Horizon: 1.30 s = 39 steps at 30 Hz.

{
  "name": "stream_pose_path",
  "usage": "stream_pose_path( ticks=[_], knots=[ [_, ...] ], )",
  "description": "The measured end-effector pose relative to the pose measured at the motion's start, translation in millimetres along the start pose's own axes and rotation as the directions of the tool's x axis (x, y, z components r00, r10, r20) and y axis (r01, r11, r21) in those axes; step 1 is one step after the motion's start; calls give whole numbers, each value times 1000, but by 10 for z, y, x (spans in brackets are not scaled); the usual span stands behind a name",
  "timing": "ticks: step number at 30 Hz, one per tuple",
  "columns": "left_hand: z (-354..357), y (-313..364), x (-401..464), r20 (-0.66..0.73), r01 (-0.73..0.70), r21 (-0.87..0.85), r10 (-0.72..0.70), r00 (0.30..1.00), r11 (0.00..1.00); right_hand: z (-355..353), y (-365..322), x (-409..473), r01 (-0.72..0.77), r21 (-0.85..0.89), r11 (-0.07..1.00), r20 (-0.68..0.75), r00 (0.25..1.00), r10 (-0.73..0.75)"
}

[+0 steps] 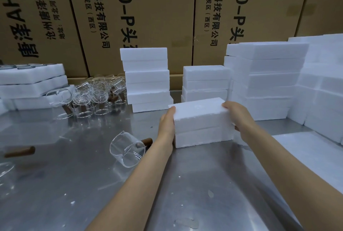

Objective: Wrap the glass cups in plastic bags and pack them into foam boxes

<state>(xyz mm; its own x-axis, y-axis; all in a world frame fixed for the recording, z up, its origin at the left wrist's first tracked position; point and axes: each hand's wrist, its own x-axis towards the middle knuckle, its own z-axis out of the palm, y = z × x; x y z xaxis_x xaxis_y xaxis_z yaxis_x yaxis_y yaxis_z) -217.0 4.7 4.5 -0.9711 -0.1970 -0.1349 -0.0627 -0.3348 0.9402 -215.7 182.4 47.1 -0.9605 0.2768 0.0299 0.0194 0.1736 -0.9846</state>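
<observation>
A closed white foam box [201, 122] sits on the steel table [74, 184] in the middle. My left hand [168, 124] grips its left end with the thumb on the top edge. My right hand [237, 114] holds its right end, fingers curled round the corner. A glass cup with a wooden handle [127, 149] lies on its side left of my left forearm. Several more glass cups [92, 97] crowd the back left. No plastic bag is visible.
Stacks of foam boxes stand behind [146, 78], [206, 82] and fill the right side [269, 80]. Foam trays holding glasses [31, 82] are stacked at the far left. Large cardboard cartons [148, 17] wall off the back. A loose wooden handle [20, 151] lies at the left.
</observation>
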Motion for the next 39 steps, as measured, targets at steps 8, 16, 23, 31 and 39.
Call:
stream_pose_path(
  ticks=[8,16,23,31,39],
  knots=[
    [35,-8,-34,15,-6,18,6,1000,1000,14,52,-14,-70,-33,997,-40,997,69],
    [54,169,-108,-20,115,116,-113,993,987,2,46,-45,-117,16,993,-10,993,117],
    [76,241,-174,47,138,109,-144,988,984,-42,30,-116,-176,133,975,10,984,176],
    [63,182,-128,60,216,45,-218,974,975,-44,13,-108,-117,78,990,18,993,115],
    [240,653,55,119,181,-91,-169,978,979,-71,-150,-9,646,-700,305,273,637,-721]
  ],
)
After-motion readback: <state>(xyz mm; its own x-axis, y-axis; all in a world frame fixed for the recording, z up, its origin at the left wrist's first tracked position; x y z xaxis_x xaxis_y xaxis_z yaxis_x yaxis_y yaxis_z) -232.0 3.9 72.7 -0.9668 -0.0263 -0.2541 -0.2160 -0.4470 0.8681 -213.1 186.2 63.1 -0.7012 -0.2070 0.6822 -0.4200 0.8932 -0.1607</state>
